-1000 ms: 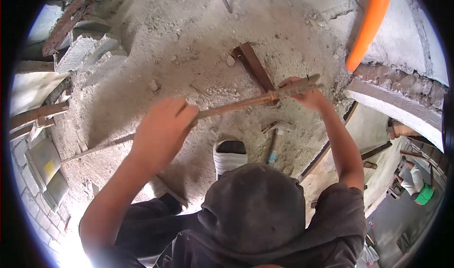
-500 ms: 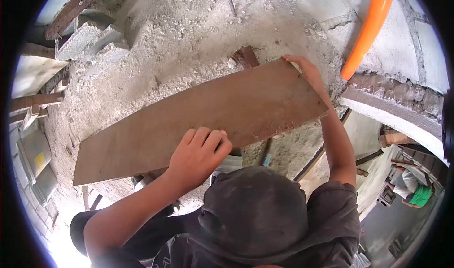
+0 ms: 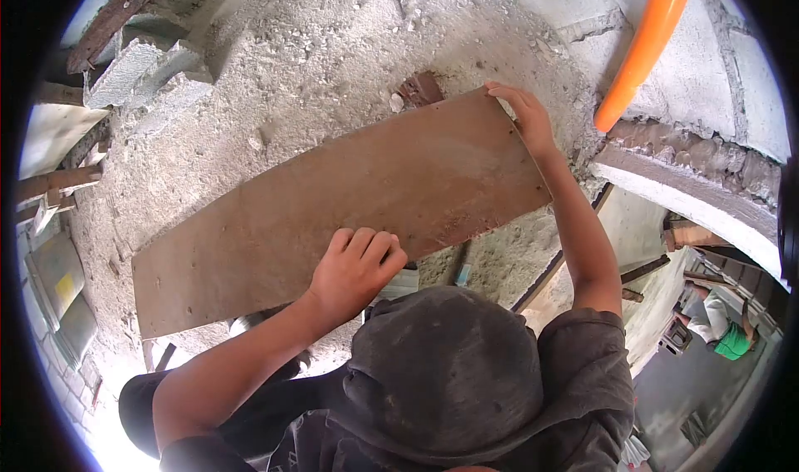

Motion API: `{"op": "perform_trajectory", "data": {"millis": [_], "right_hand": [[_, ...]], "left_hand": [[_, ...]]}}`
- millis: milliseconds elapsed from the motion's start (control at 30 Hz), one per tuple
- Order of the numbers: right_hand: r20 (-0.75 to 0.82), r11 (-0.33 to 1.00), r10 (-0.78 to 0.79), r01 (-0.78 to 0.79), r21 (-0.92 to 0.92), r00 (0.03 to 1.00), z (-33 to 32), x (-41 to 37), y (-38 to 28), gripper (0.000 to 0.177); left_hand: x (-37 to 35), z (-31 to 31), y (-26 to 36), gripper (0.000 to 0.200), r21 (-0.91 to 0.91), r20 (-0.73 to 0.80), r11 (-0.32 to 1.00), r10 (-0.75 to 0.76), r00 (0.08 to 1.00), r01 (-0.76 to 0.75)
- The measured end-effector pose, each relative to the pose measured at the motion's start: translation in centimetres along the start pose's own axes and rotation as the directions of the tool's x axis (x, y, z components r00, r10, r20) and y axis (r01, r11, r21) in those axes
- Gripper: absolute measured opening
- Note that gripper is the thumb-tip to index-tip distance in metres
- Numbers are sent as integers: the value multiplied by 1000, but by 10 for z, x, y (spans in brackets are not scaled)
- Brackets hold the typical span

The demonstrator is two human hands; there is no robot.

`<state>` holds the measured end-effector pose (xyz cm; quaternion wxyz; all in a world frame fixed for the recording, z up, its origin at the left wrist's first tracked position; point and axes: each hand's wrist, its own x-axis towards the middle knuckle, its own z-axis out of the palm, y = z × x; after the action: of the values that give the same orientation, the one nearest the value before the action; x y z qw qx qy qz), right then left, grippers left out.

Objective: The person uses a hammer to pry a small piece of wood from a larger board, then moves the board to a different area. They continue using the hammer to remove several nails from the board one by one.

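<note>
A long brown plywood board (image 3: 333, 197) with one slightly curved edge lies slanted across the middle of the view, its right end higher than its left. My left hand (image 3: 354, 264) is curled over the near edge, around mid-length, knuckles up; its fingertips are partly hidden. At the far right corner, my right hand (image 3: 526, 118) grips the end of the board, fingers bent over the edge. Small dark nail marks dot both ends. Below my hands, a dark cap (image 3: 449, 372) and dark shirt fill the bottom of the view.
Rough, rubble-strewn concrete (image 3: 333, 64) spreads beyond the board. Broken concrete blocks (image 3: 146, 72) stand at upper left. An orange pipe (image 3: 645, 52) hangs at upper right, near a whitish block wall (image 3: 682, 97). Far right, below, a person in green (image 3: 732, 341) is bent over.
The right end of the board has shifted left and slightly up, with my right hand on it. My left hand stays at the near edge. The background has shifted slightly.
</note>
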<state>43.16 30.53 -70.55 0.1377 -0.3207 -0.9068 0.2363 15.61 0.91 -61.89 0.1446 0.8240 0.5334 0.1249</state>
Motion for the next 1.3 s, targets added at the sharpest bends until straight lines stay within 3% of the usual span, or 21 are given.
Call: {"op": "perform_trajectory", "data": {"millis": [333,467,567,633,667,733,767,800,867,900,967,1033,1067,1100,1167,1233,1300], "right_hand": [[39,990,-85,89,-108,996,-1,4,11,36],[31,988,-96,99,-120,995,-6,8,10,35],[94,989,-126,133,-71,988,-14,2,17,38],[293,967,-52,-25,254,955,-17,-15,29,39],[286,967,-39,-35,251,958,-24,-20,16,39],[476,871,336,-460,172,813,-44,-24,-29,42],[466,785,377,-543,299,801,-39,-30,-28,38],[452,782,388,-547,299,803,-32,-38,-20,38],[248,724,397,-468,507,884,-15,-55,-3,40],[245,719,407,-474,509,880,-12,-71,-4,40],[56,636,763,-764,113,644,-10,-106,-15,32],[-26,548,836,-834,66,548,9,-160,-56,31],[-136,600,788,-799,-51,600,31,-195,-76,34],[-55,571,819,-820,-20,572,38,-213,-103,41],[25,382,922,-916,126,387,64,-238,-154,49],[84,382,921,-924,-12,380,97,-256,-182,53],[86,340,937,-940,0,339,110,-254,-191,53]], "left_hand": [[4,-11,-6,32,-32,-2,999,9,1000,-9],[9,-25,-12,33,-49,-5,999,11,1000,-12],[17,-67,-27,29,-194,87,971,-126,988,140],[33,-108,-49,26,-170,177,945,-248,952,278],[45,-120,-66,26,-142,230,929,-304,925,341],[62,-127,-108,26,-238,31,914,-331,943,329],[73,-122,-132,28,-259,24,914,-317,948,312],[85,-113,-155,30,-279,17,913,-304,952,297],[110,-96,-185,41,-328,222,843,-370,902,426],[115,-81,-200,41,-328,229,846,-361,904,420],[124,-49,-232,48,-363,200,850,-328,923,381],[133,-32,-248,51,-336,249,843,-352,902,421],[137,-23,-256,53,-310,286,830,-383,878,463],[137,-8,-264,53,-311,288,833,-375,881,457],[137,24,-274,55,-276,200,840,-426,883,467],[138,36,-269,57,-256,189,843,-436,880,472],[133,42,-258,59,-234,179,843,-453,873,485]]}}
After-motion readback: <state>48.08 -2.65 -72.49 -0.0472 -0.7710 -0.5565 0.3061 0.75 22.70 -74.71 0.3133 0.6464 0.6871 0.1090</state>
